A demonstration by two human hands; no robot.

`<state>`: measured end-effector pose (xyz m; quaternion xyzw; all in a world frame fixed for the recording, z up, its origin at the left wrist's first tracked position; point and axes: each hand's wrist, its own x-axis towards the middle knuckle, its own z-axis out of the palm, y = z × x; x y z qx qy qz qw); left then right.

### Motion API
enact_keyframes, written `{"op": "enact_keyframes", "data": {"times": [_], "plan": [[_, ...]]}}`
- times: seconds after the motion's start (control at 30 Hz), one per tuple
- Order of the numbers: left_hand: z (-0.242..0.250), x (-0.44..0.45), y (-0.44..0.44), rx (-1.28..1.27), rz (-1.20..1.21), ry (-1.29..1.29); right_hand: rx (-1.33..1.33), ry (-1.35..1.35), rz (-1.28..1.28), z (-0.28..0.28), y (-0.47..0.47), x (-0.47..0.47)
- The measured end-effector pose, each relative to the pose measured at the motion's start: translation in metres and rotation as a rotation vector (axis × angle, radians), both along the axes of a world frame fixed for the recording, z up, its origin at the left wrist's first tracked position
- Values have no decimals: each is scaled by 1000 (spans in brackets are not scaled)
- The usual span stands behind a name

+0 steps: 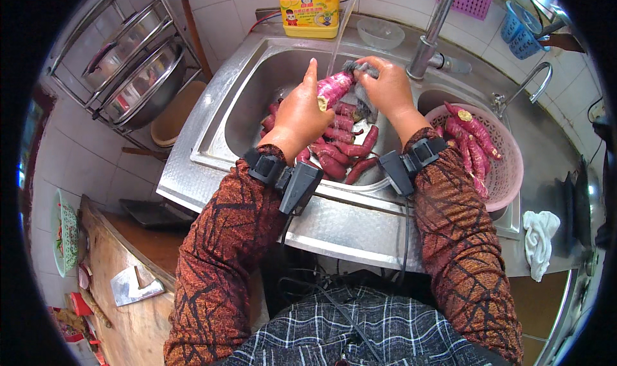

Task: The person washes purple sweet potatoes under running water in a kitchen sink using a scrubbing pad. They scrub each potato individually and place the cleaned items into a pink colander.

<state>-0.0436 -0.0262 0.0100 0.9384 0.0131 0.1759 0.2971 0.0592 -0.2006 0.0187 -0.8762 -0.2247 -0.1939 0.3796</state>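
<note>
My left hand [301,113] grips a purple sweet potato [335,89], its pale cut end facing me, beside the water running from the tap. My right hand [390,86] holds a wet grey cloth [364,93] against the far end of that sweet potato. Below both hands, several reddish-purple sweet potatoes [332,158] lie in the steel sink basin [246,110]. To the right, a pink plastic basket [506,173] stands over the smaller basin and holds more sweet potatoes [475,144], which look brighter.
Behind the sink stand a yellow detergent jug [308,11], a clear bowl [381,32] and the metal tap [426,48]. A white cloth [540,240] hangs over the counter's right edge. At lower left, a cleaver [135,286] lies on a wooden board [140,327]. Steel basins [144,86] fill a rack.
</note>
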Motion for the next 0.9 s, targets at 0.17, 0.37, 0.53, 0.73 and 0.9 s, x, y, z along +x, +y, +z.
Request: {"op": "enact_keyframes", "data": {"times": [0.17, 0.37, 0.53, 0.73, 0.9], "plan": [[3, 3, 3, -1, 39, 34, 66, -92, 569, -5, 17, -19], [1, 1, -1, 47, -23, -36, -79, -52, 89, 14, 1, -8], [4, 0, -1, 105, -11, 0, -134, -72, 149, 8, 5, -15], [1, -1, -2, 153, -50, -84, -235, -46, -58, 20, 2, -13], [3, -2, -3, 128, -23, -38, -169, 10, 154, 14, 11, -25]]}}
